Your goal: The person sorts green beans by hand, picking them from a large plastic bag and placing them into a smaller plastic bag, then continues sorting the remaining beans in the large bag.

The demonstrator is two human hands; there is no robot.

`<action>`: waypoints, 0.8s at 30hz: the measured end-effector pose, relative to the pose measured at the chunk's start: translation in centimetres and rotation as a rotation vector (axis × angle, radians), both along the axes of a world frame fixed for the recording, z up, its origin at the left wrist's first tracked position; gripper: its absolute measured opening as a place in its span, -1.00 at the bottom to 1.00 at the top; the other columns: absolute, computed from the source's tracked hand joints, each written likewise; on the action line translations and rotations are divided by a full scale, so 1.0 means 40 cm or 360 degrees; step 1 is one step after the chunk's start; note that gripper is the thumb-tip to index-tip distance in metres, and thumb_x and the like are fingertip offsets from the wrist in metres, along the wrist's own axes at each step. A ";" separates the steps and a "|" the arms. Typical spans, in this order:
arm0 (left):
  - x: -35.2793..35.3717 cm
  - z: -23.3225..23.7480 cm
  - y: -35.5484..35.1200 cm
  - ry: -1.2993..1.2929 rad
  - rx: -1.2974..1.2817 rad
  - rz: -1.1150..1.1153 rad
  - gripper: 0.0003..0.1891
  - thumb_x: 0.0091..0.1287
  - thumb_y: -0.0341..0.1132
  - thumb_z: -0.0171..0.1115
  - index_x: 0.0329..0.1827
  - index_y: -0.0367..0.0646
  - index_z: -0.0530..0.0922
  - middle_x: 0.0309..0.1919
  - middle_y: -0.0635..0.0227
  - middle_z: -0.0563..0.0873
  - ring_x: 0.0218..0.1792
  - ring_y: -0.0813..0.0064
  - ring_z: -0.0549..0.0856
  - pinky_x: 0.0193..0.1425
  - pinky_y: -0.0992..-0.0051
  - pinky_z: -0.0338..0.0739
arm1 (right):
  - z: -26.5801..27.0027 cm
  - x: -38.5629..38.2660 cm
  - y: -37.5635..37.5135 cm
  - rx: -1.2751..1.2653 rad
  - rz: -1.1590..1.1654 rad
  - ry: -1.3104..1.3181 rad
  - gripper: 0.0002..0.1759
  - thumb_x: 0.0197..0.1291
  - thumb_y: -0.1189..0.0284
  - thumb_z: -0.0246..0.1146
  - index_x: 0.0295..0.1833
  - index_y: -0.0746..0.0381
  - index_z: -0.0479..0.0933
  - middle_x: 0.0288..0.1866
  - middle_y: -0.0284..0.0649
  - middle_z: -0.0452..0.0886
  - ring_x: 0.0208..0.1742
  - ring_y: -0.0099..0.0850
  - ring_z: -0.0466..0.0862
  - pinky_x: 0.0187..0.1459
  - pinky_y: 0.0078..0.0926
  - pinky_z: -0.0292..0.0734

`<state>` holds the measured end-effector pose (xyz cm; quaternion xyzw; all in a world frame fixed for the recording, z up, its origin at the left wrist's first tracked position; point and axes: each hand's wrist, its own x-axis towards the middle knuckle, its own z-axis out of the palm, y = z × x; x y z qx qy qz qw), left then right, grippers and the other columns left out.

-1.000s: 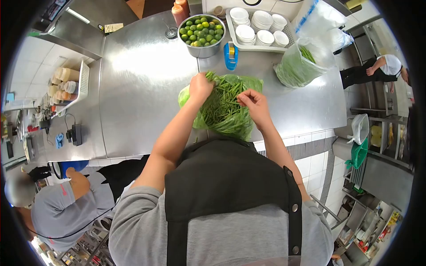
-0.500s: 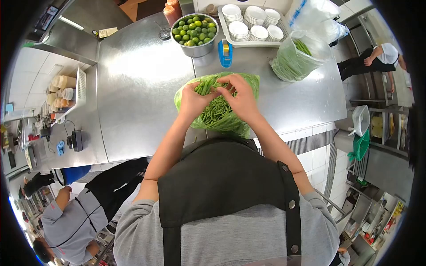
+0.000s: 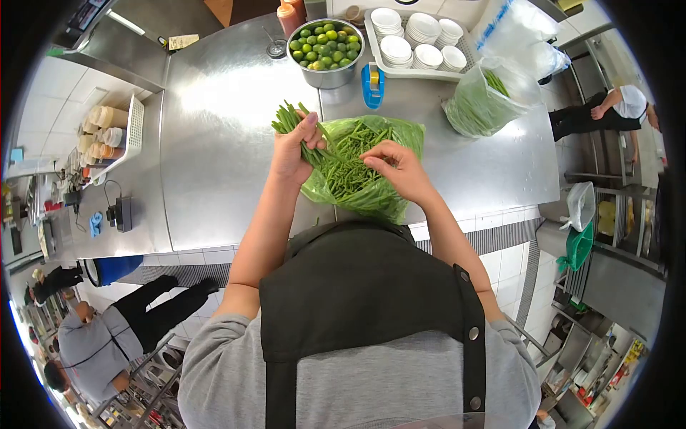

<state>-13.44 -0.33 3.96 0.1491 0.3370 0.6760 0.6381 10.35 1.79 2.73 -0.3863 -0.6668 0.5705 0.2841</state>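
Note:
My left hand [image 3: 293,151] is closed around a bunch of green beans [image 3: 287,118], their ends sticking up past the thumb. It is over the left edge of an open green plastic bag [image 3: 409,133] on the counter. Short green bean pieces [image 3: 348,177] fill the bag. Over the right part of these pieces is my right hand [image 3: 400,171], thumb and fingertips drawn together. Whatever is between those fingertips is too small to make out.
A pot of limes [image 3: 325,71], a blue tape dispenser [image 3: 372,87] and a crate of white bowls [image 3: 429,74] stand behind on the steel counter [image 3: 229,157]. At right is another bag of green beans [image 3: 479,111]. A person [image 3: 107,336] stands at lower left, another [image 3: 622,107] at far right.
My hands were together over the bag around the beans. Now they are apart: the left has moved left with the bunch, the right has come right and down over the pieces.

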 end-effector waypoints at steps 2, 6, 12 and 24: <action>0.012 0.017 -0.004 0.0077 0.0005 0.0008 -0.80 0.36 -0.38 0.41 -0.23 -0.06 0.48 -0.55 0.51 0.45 -0.55 0.63 0.42 -0.39 0.49 0.45 | 0.035 -0.027 -0.005 -0.0186 -0.0008 0.0101 -0.87 0.32 0.44 0.37 -0.17 0.31 0.67 -0.24 -0.33 0.59 -0.25 -0.57 0.55 -0.17 -0.57 0.46; 0.036 0.029 -0.007 0.0167 0.0020 0.0045 -0.80 0.37 -0.38 0.41 -0.24 -0.06 0.48 -0.55 0.51 0.46 -0.54 0.62 0.44 -0.38 0.47 0.47 | 0.087 -0.076 -0.012 -0.0101 0.0020 0.0038 -0.86 0.37 0.43 0.34 -0.20 0.29 0.63 -0.25 -0.42 0.58 -0.23 -0.66 0.52 -0.15 -0.63 0.43; 0.012 -0.032 0.010 -0.0102 -0.0322 0.0219 -0.83 0.40 -0.33 0.41 -0.22 -0.12 0.54 -0.52 0.51 0.49 -0.52 0.61 0.48 -0.33 0.46 0.52 | 0.067 -0.098 0.011 0.0165 -0.0501 0.0509 -0.94 0.36 0.51 0.33 -0.20 0.27 0.65 -0.26 -0.42 0.64 -0.25 -0.66 0.56 -0.15 -0.64 0.47; -0.021 -0.147 -0.004 0.0714 -0.0652 -0.0245 -0.79 0.22 -0.45 0.49 -0.16 -0.25 0.63 -0.36 0.30 0.72 -0.49 0.47 0.69 -0.43 0.46 0.59 | -0.044 0.008 0.024 -0.0098 0.0069 -0.0305 -0.75 0.21 0.57 0.38 0.01 0.30 0.68 -0.08 -0.28 0.66 -0.13 -0.50 0.65 -0.04 -0.52 0.56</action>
